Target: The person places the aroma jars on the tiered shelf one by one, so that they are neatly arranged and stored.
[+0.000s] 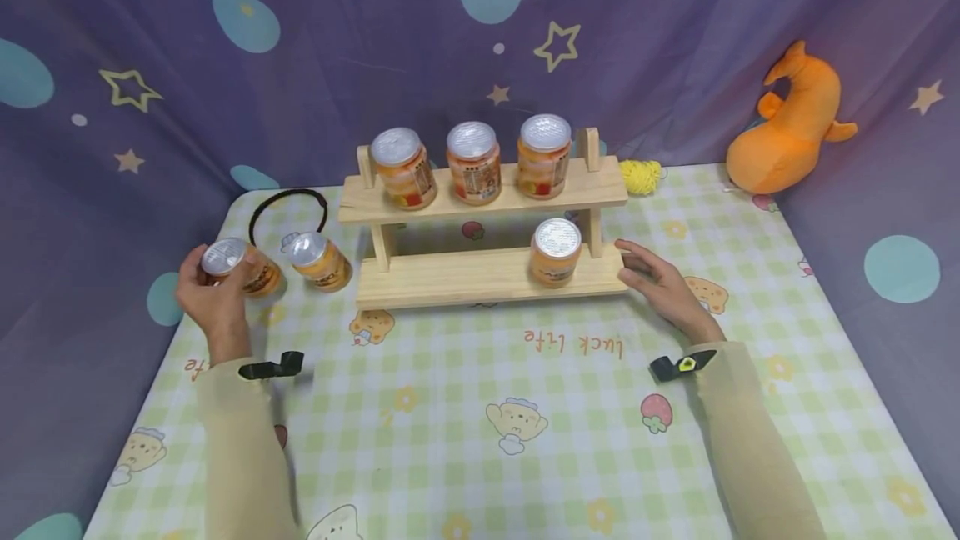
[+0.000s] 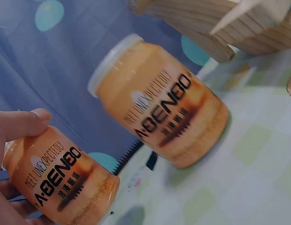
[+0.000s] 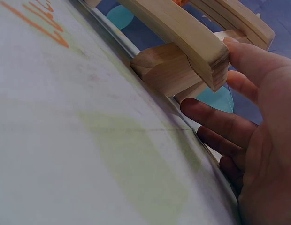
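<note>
At the far left, my left hand [image 1: 217,294] grips an orange can [image 2: 65,178] with a silver lid, thumb and fingers on either side of its upper part. Whether its base touches the table I cannot tell. Just right of it, a matching can [image 1: 321,262] stands on the cloth. A two-tier wooden shelf [image 1: 450,277] occupies the middle, with three such cans [image 1: 474,165] on top and a single can [image 1: 556,252] on the lower board's right part. My right hand [image 1: 663,290] is at that board's right end, fingers extended, fingertips touching the wood.
Behind the left cans lies a dark looped band [image 1: 288,192]. Yellow yarn [image 1: 641,177] sits behind the shelf's right end, and an orange plush toy [image 1: 795,127] leans at the back right corner. A purple curtain [image 1: 645,40] rises behind the checkered tablecloth [image 1: 420,473].
</note>
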### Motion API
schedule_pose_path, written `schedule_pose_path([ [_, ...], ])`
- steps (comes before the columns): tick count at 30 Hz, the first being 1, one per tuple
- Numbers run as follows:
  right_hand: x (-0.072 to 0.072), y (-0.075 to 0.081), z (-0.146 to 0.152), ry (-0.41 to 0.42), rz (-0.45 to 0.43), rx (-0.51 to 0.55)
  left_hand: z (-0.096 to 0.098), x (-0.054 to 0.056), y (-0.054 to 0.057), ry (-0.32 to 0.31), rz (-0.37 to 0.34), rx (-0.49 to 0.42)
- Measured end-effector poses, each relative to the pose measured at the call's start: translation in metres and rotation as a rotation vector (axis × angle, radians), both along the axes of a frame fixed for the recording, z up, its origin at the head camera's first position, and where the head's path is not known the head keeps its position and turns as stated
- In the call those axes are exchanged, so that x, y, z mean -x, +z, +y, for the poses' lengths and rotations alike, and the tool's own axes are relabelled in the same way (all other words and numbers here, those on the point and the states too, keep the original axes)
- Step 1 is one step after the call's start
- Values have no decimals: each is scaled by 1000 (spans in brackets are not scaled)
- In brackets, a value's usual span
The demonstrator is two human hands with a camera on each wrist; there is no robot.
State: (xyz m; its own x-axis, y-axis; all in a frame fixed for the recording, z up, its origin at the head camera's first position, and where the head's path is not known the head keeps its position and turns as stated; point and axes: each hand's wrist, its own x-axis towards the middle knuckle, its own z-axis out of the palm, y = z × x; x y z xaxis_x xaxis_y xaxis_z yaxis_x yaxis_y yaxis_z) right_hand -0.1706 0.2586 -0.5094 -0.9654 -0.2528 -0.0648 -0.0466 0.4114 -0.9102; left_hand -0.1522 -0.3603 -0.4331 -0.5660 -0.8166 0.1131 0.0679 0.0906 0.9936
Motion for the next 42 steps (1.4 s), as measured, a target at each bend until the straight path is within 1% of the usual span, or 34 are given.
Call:
schedule_pose_path([
  [7,0,1,-1,4,1,18,4,-11,15,-6,26,-7],
  [14,0,2,-1,7,5,20,10,-18,28,-23,44,-12],
  [18,-1,1,-1,6,4,16,15,-21,38,-34,81,-17],
  [23,-1,2,-1,1,-2,8,22,-26,49,-40,133,6],
  [33,-1,3,-1,-2,-5,0,37,-32,66,-73,201,40],
  [36,-1,3,-1,-2,-6,0,44,-34,71,-94,231,19],
  [42,-1,4,-1,0,-11,7,60,-40,81,-162,272,35],
])
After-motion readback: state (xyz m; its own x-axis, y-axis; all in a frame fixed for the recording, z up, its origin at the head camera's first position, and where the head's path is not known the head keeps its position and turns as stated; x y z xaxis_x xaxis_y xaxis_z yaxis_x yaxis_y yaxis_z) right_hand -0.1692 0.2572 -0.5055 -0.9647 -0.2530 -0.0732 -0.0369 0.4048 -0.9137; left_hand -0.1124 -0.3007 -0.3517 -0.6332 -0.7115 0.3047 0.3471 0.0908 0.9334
